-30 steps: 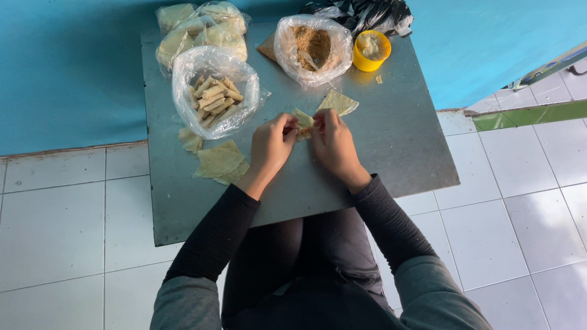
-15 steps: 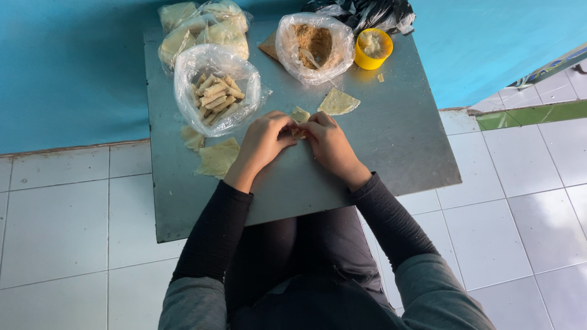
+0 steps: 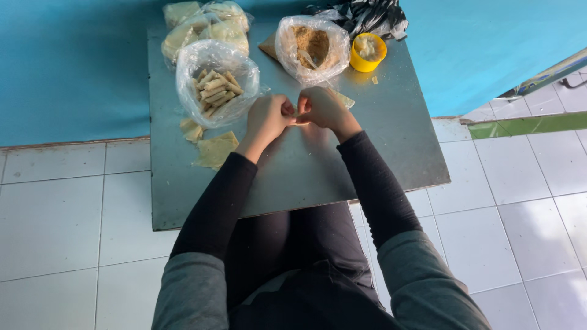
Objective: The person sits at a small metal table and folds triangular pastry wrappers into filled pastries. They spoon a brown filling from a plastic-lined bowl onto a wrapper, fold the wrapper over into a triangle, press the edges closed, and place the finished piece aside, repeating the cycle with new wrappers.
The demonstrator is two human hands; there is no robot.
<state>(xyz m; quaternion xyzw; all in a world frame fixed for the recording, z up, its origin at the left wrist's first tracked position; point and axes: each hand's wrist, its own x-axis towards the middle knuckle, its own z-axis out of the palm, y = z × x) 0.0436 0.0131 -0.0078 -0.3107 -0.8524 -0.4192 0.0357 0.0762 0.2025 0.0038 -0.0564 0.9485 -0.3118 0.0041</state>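
My left hand (image 3: pixel 269 116) and my right hand (image 3: pixel 321 107) meet over the middle of a grey metal table (image 3: pixel 367 153), fingers pinched together on a small pale pastry wrapper that is almost wholly hidden between them. Just left of my left hand stands a clear plastic bag of rolled pastry sticks (image 3: pixel 215 85). Beyond my right hand sits a clear bag of brown crumbly filling (image 3: pixel 312 46). A flat wrapper piece (image 3: pixel 343 99) peeks out beside my right hand.
Loose pale wrapper sheets (image 3: pixel 215 150) lie at the table's left side. More bagged wrappers (image 3: pixel 202 24) sit at the far left corner. A yellow cup (image 3: pixel 368 52) and a black plastic bag (image 3: pixel 367 13) stand at the far right. White floor tiles and a blue wall surround the table.
Both hands have drawn closer together and slid toward the far side of the table, folding the wrapper tighter so less of it shows. The camera view shifted slightly.
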